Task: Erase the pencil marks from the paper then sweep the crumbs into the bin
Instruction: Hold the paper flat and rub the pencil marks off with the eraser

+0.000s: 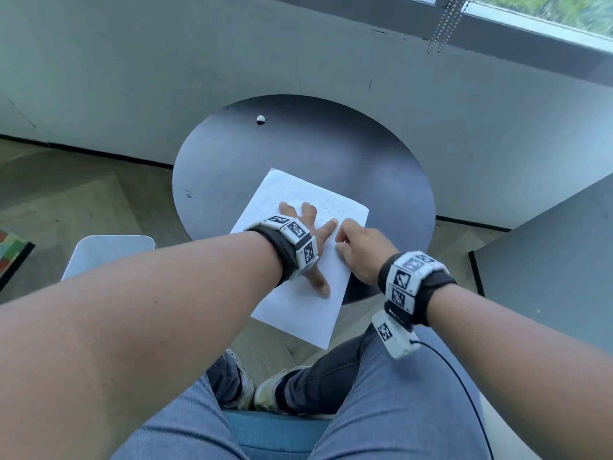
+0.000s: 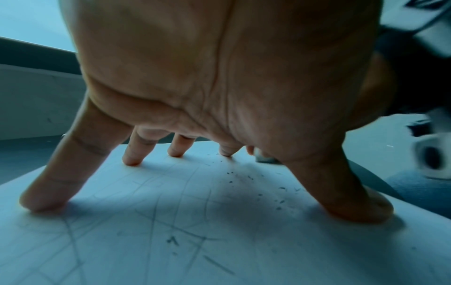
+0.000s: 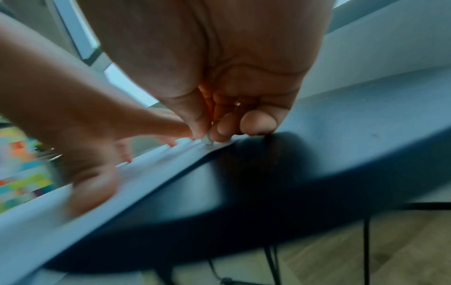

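Note:
A white paper point(image 1: 298, 310) with faint pencil marks point(image 2: 217, 264) lies on a round dark table point(image 1: 298, 144), its near corner hanging over the edge. My left hand point(image 1: 311, 227) presses on the sheet with fingers spread flat point(image 2: 219, 96). My right hand point(image 1: 358, 250) sits just right of it and pinches a small grey eraser point(image 3: 208, 142) against the paper near its right edge. Dark eraser crumbs point(image 2: 244, 179) lie scattered on the sheet between my left thumb and fingers. The right wrist view is blurred.
A small white lump point(image 1: 260, 119) lies at the far side of the table. A white bin point(image 1: 109, 254) stands on the wooden floor left of the table. A grey wall and window sill run behind. My knees are below the table's near edge.

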A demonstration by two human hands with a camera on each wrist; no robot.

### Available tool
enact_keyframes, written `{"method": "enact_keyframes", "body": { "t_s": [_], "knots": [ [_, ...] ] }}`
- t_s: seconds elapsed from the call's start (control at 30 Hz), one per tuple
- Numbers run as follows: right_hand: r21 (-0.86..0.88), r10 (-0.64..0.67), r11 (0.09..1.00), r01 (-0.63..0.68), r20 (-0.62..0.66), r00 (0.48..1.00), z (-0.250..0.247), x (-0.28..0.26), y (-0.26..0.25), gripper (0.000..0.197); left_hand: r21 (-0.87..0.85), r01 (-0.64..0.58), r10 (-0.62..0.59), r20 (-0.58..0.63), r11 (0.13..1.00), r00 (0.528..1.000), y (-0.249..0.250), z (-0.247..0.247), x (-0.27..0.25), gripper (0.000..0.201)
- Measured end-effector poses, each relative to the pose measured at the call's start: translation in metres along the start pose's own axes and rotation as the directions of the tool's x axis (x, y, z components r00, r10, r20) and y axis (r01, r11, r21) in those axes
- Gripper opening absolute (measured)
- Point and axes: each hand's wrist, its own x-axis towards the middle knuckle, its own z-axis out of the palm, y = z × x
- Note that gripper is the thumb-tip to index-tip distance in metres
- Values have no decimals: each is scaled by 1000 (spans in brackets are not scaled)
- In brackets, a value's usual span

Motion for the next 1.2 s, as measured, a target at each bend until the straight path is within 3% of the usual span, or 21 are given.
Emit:
{"method": "enact_keyframes", "body": {
  "t_s": [0.13,0.2,0.3,0.37,0.63,0.7,0.77,0.83,0.9,1.03,1.2],
  "knots": [
    [-29,-110,993,117,178,978,1,-24,-3,6,4,5,-5,1,1000,1000,1,0,0,149],
    [-40,-81,995,86,130,988,-3,-17,2,6,11,6,-6,6,1000,1000,1,-1,-1,149],
    [39,70,997,-68,-47,996,-14,5,14,8,1,2,-2,6,1000,1000,0,1,0,149],
    [56,96,994,-92,-70,993,-17,10,16,8,-14,5,-5,15,1000,1000,-1,2,0,149],
    [-47,-136,989,142,118,984,5,-40,13,7,-21,2,-1,28,1000,1000,0,2,-1,150],
    [27,-81,996,80,26,996,-1,-37,22,5,-29,1,-1,22,1000,1000,0,1,-2,150],
    [241,19,970,5,-99,995,-9,-31,30,3,-39,5,-5,10,999,1000,-2,3,-6,147],
    [525,98,851,-13,-134,986,-14,-29,29,7,-50,21,-22,-13,999,1000,-3,7,-12,143],
    [685,130,728,-34,-89,988,-13,-31,23,4,-72,32,-36,-49,997,998,-3,16,-18,139],
    [601,96,797,-63,-23,995,0,-31,17,3,-127,25,-33,-64,992,997,-4,31,-35,121],
    [524,114,849,-62,-67,991,-5,-16,17,2,-171,-13,-16,-165,985,986,-11,30,-50,81]
  ]
}}
